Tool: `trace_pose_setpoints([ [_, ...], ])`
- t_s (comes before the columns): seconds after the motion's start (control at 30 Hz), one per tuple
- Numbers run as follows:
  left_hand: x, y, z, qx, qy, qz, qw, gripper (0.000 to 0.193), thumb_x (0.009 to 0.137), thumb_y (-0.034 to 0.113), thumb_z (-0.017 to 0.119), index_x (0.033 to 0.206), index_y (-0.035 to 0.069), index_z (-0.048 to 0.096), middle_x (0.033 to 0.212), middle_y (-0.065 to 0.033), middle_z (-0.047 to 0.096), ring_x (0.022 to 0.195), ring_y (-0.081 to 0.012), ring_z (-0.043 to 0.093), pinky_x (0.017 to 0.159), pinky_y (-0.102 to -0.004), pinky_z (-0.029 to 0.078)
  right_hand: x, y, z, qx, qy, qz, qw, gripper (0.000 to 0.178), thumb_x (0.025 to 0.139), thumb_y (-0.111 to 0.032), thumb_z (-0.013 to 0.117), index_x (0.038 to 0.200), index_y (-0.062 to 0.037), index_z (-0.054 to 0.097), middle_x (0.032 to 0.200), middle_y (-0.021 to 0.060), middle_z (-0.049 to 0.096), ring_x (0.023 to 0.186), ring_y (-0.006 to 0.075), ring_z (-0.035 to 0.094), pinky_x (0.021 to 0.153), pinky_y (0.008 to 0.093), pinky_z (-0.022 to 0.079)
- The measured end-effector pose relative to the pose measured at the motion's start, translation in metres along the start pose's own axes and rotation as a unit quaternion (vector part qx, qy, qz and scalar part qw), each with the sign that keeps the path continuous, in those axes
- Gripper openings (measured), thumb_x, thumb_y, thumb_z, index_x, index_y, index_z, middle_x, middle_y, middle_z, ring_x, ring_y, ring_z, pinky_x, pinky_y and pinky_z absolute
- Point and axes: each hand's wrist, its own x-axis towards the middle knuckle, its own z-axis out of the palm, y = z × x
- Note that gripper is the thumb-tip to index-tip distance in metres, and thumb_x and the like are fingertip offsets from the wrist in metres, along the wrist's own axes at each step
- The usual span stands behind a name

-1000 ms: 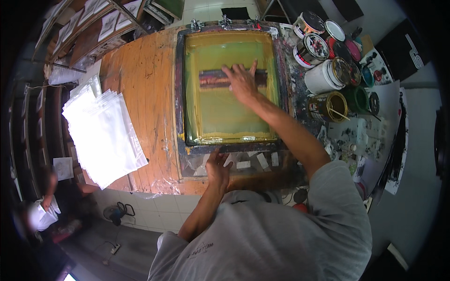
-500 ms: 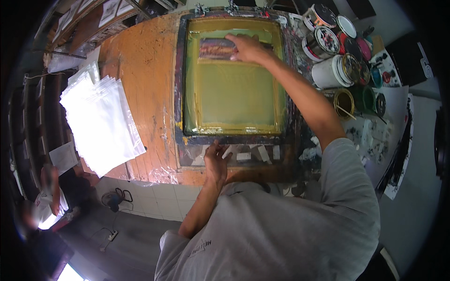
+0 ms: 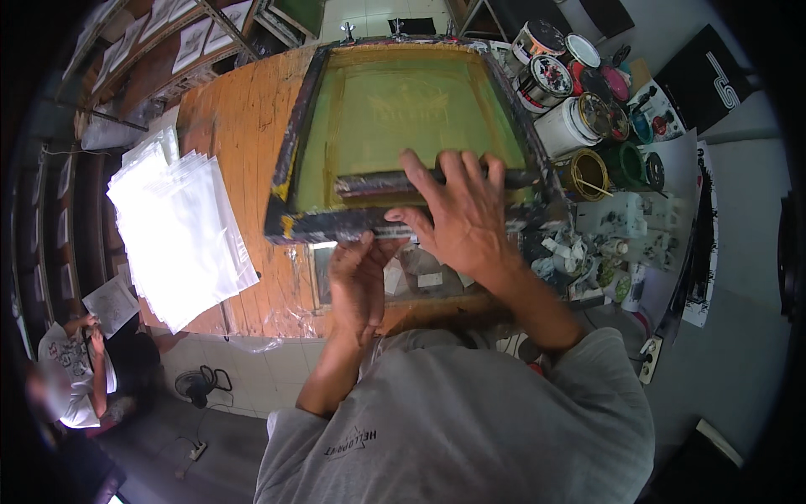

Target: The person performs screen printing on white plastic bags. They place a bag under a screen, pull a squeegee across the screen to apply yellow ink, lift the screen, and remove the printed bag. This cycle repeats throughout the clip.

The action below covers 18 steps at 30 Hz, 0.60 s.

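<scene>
A screen printing frame (image 3: 295, 143) with a dark, ink-stained rim and yellow-green mesh (image 3: 361, 143) is tilted, its near edge raised off the table. My left hand (image 3: 357, 277) is closed on the near rim from below. Over the near end of the mesh, my right hand (image 3: 466, 206) grips a long dark squeegee (image 3: 369, 183), fingers over its far side and thumb toward me. A faint printed shape shows in the far half of the mesh. Beneath the raised edge, a glass-like panel with small pale pieces (image 3: 430, 280) is partly visible.
A stack of clear plastic bags (image 3: 180, 227) lies on the wooden table (image 3: 227, 109) at left. Paint tubs and cans (image 3: 564, 122) crowd the right side, with crumpled rags (image 3: 567, 256) nearer. Clamps (image 3: 398, 28) line the far edge. Another person (image 3: 80, 361) sits at lower left beside a fan (image 3: 197, 385).
My right hand has brought the squeegee from the far end of the mesh to the near end. The frame's near edge has lifted, with my left hand now gripping it.
</scene>
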Motion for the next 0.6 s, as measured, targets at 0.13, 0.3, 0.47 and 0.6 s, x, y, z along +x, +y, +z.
trace_pose_setpoints([
  [0.13,0.038,0.037,0.039,0.051,-0.116,0.111,0.986,0.024,0.094,0.011,0.059,0.115,0.000,0.066,0.119,-0.0135,0.070,0.111,-0.0287,0.066,0.107,-0.0519,0.047,0.065,0.026,-0.040,-0.036,0.073,-0.042,0.996,0.068,0.092,-0.063,0.063,0.128,-0.0052,0.064,0.095,0.0166,0.061,0.092,0.0310,0.058,0.087,0.0511,0.040],
  [0.3,0.164,0.048,0.045,0.335,-0.021,0.186,0.923,0.036,0.097,0.016,0.058,0.124,-0.007,0.066,0.107,-0.0124,0.073,0.097,-0.0215,0.068,0.096,-0.0331,0.048,0.161,0.033,-0.101,-0.026,-0.091,0.017,0.995,0.055,0.100,-0.054,0.058,0.116,-0.0036,0.071,0.090,0.0089,0.059,0.088,0.0233,0.059,0.089,0.0420,0.050],
  [0.47,0.326,-0.024,-0.083,0.767,0.158,0.211,0.585,0.037,0.099,0.032,0.061,0.130,0.015,0.072,0.122,-0.0164,0.067,0.113,-0.0343,0.061,0.096,-0.0518,0.045,0.209,0.028,-0.124,0.007,-0.129,0.056,0.990,0.059,0.109,-0.049,0.043,0.108,0.0029,0.072,0.051,-0.0003,0.041,0.052,0.0137,0.050,0.079,0.0387,0.058],
  [0.6,0.312,-0.036,-0.089,0.819,0.078,0.255,0.507,0.033,0.092,0.026,0.068,0.123,0.018,0.074,0.123,-0.0088,0.060,0.122,-0.0322,0.050,0.104,-0.0483,0.035,0.232,0.038,-0.144,0.042,-0.143,0.106,0.983,0.060,0.107,-0.048,0.046,0.106,0.0060,0.073,0.061,0.0064,0.054,0.061,0.0191,0.057,0.081,0.0391,0.057],
])
